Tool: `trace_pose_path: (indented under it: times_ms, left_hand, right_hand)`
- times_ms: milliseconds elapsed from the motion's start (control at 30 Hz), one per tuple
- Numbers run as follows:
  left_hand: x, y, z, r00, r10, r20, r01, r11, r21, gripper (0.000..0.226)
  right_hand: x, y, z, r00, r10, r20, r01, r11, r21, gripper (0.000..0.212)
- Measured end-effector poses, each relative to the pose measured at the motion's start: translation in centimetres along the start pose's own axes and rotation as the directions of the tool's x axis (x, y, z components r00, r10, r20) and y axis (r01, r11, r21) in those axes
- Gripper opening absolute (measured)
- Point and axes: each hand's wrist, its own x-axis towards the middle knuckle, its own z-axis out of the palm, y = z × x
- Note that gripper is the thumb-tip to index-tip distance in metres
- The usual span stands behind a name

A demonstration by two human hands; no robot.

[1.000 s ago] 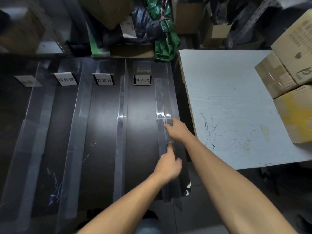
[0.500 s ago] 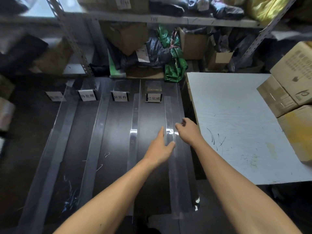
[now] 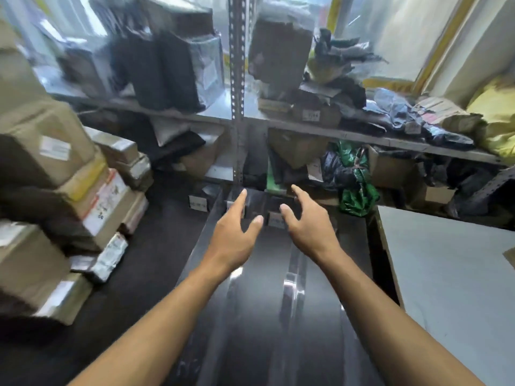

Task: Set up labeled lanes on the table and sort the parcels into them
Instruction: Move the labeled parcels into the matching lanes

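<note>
Both hands are empty, fingers spread and loosely bent, gripping nothing. The left hand (image 3: 234,235) and right hand (image 3: 309,227) hover side by side, a gap between them, over the dark table (image 3: 161,268). I cannot tell whether either touches it.

The clear dividers (image 3: 292,277) run under the hands, long axis pointing straight away from the person. One glints just behind the right wrist. The labels (image 3: 198,203) stand at the far end, at or just past the fingertips and partly hidden by them; the text is too blurred to read.

The parcels (image 3: 83,196) are heaped well off to the left of the left hand, at the table's left side, and none shows in the lanes visible between the dividers. The left hand is the nearer one.

My guess is the lanes are laid and sorting has not begun. The next reach would go left, across the lane axis, then carry back right into a lane. The white table (image 3: 446,274) lies to the right of the right hand.
</note>
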Motion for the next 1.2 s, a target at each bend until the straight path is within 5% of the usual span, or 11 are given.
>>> trace_pose_path:
  times_ms: [567,833,933,1100,1200]
  left_hand:
    - [-6.6,-8.6,-34.0,0.893,0.032,-0.45,-0.071,0.995,-0.07,0.071]
    - [-9.2,-8.2,-44.3,0.799,0.133,-0.586,-0.237,0.966,-0.104,0.046]
    - [-10.7,-7.8,-48.5,0.706,0.251,-0.663,-0.365,0.93,-0.036,0.037]
    - [-8.0,-12.3,-56.7,0.374,0.211,-0.903,-0.337,0.938,0.079,0.033]
    - [-4.8,-16.5,-59.5,0.402,-0.003,-0.916,-0.186,0.979,-0.085,0.057]
  right_hand:
    - [1.0,-30.2,20.2,0.894,-0.415,0.168,0.361,0.89,0.279,0.054]
    - [1.7,-38.1,22.8,0.868,-0.484,0.11,0.414,0.828,0.377,0.048]
    - [1.3,-40.7,23.9,0.847,-0.517,0.124,0.438,0.81,0.389,0.046]
    - [0.5,-45.1,27.4,0.825,-0.551,0.123,0.476,0.797,0.372,0.052]
    - [0.1,-47.3,29.9,0.845,-0.515,0.143,0.435,0.818,0.377,0.069]
